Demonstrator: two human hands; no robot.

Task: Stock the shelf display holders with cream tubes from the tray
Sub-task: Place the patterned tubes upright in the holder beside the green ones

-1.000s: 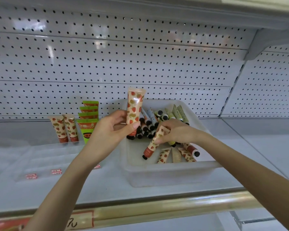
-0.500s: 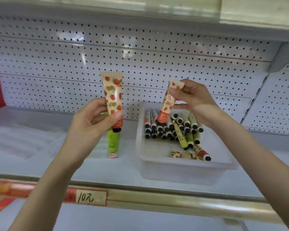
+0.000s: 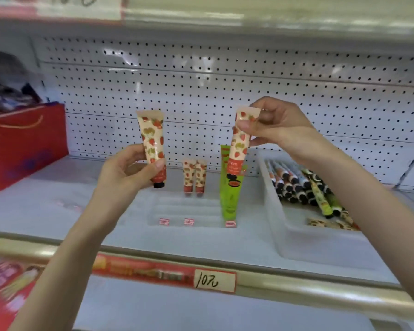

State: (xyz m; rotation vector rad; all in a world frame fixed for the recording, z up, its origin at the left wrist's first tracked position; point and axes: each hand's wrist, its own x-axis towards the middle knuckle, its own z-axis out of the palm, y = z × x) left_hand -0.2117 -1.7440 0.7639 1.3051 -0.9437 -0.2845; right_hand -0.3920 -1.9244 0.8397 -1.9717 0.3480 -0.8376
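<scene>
My left hand (image 3: pixel 127 169) grips a strawberry-print cream tube (image 3: pixel 152 142) near its black cap, holding it upright. My right hand (image 3: pixel 275 124) pinches a second strawberry tube (image 3: pixel 240 149) by its crimped top, cap down, over the clear display holder (image 3: pixel 189 212). Two strawberry tubes (image 3: pixel 194 175) stand at the holder's back, and a row of green tubes (image 3: pixel 229 199) fills its right lane. The translucent tray (image 3: pixel 294 237) on the right holds several more tubes (image 3: pixel 296 185).
A red gift bag (image 3: pixel 22 144) stands on the shelf at the far left. White pegboard (image 3: pixel 225 91) backs the shelf. A price strip with a handwritten tag (image 3: pixel 214 280) runs along the front rail, and another shelf hangs overhead.
Both hands have carried their tubes from the tray side to the left. The right hand's tube now hangs over the display holder. The view has swung left, so the holder sits in the middle.
</scene>
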